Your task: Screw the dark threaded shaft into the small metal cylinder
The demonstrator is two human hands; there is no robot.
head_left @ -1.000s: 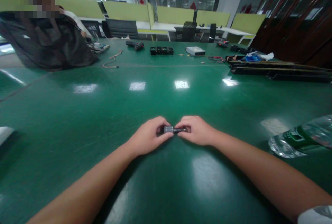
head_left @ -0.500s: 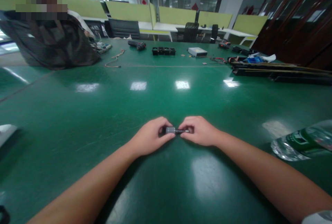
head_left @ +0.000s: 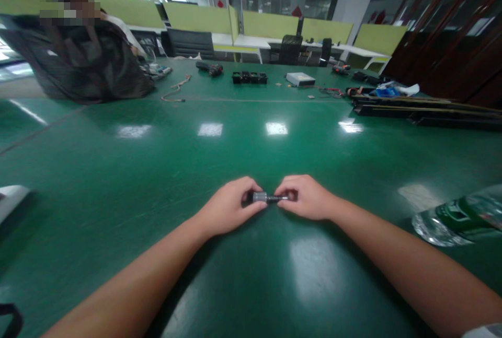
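Between my two hands lies a small part with a grey cylinder [head_left: 260,197] at its left end and a thin dark ridged rod [head_left: 273,199] running right from it; its exact kind is too small to tell. My left hand [head_left: 229,206] pinches the cylinder between thumb and fingers. The thumb and fingertips of my right hand [head_left: 308,197] are closed around the right end of the rod, partly hiding it. Both hands are low over the green table [head_left: 243,270], and the part is level, pointing left to right.
At right lies a clear plastic bottle [head_left: 458,220] with a green label. Far back are a black fan-like block [head_left: 250,78], a silver box [head_left: 300,79], a cord [head_left: 176,90] and dark strips [head_left: 427,111]. A big dark bag [head_left: 94,63] stands far left, near a seated person.
My right hand has shifted slightly right, so a little more of the rod shows between the hands. The view has moved slightly. Both hands keep their pinch.
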